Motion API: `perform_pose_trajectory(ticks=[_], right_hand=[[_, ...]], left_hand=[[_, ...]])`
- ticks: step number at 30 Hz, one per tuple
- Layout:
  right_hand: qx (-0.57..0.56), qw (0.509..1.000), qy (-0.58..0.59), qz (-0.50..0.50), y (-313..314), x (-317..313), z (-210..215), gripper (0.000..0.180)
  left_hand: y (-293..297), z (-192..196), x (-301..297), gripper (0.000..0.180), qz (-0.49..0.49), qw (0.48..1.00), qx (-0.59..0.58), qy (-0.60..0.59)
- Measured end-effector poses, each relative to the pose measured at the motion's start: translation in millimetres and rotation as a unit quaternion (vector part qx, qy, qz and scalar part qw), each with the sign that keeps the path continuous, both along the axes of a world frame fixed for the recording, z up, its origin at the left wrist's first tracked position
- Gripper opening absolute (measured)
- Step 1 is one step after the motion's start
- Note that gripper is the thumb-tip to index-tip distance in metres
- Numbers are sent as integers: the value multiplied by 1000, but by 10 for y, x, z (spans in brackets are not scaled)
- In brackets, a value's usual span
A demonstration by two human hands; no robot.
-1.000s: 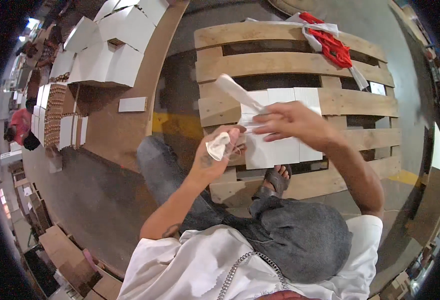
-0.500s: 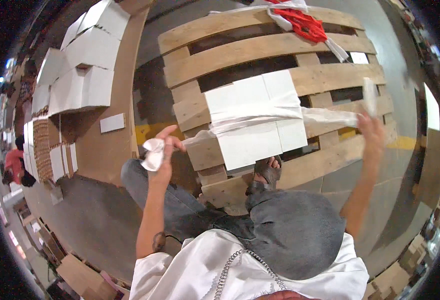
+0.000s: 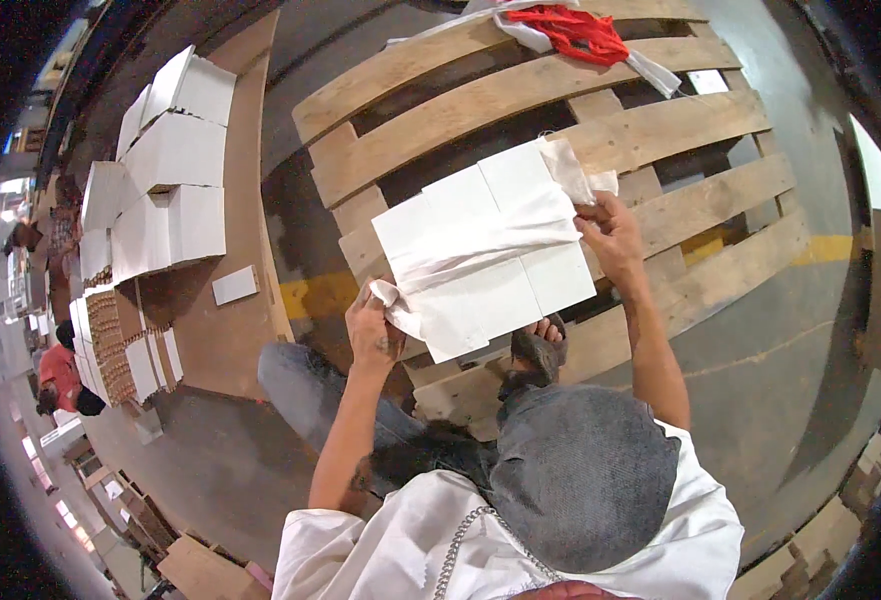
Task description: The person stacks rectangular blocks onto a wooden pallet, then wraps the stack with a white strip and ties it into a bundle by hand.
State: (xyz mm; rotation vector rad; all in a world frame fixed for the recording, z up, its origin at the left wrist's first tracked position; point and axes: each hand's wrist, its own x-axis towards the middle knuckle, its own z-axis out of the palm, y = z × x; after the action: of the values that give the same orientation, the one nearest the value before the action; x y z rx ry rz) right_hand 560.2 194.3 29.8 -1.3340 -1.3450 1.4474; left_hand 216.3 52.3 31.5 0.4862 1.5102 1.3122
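A stack of white flat cards [image 3: 480, 255] lies on a wooden pallet [image 3: 520, 100] in front of me. A thin white plastic film [image 3: 490, 232] is stretched across the stack from lower left to upper right. My left hand [image 3: 373, 325] grips the film's bunched left end at the stack's lower left corner. My right hand [image 3: 610, 235] pinches the film's other end at the stack's right edge, where more crumpled film [image 3: 575, 170] gathers. My foot in a dark sandal [image 3: 538, 350] rests on the pallet just below the stack.
A red and white cloth [image 3: 570, 28] lies on the pallet's far end. Several stacks of white boxes [image 3: 160, 170] sit on a brown board [image 3: 225, 330] at left, with a small white card [image 3: 233, 285] on it. Another person in red [image 3: 60, 375] crouches at far left.
My hands first held the film bunched together above the stack, then spread wide apart. Now they have come down and pulled the film flat against the stack's two sides.
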Motion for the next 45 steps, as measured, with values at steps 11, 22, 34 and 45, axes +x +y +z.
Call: perform_pose_trajectory(ticks=[11, 22, 34, 45], right_hand=[[68, 993, 93, -29, -54, 164, 312, 35], [5, 924, 86, -374, 848, 2679, 779, 33], [91, 868, -287, -394, 1058, 4439, -389, 37], [-43, 867, -378, 321, 514, 92, -614, 33]], left_hand=[[-26, -325, -202, 28, 35, 991, -124, 25], [-168, 9, -1052, 39, 73, 995, -62, 18], [-337, -541, -1489, 26, 146, 967, -189, -84], [125, -383, 19, 44, -39, 982, -129, -130]])
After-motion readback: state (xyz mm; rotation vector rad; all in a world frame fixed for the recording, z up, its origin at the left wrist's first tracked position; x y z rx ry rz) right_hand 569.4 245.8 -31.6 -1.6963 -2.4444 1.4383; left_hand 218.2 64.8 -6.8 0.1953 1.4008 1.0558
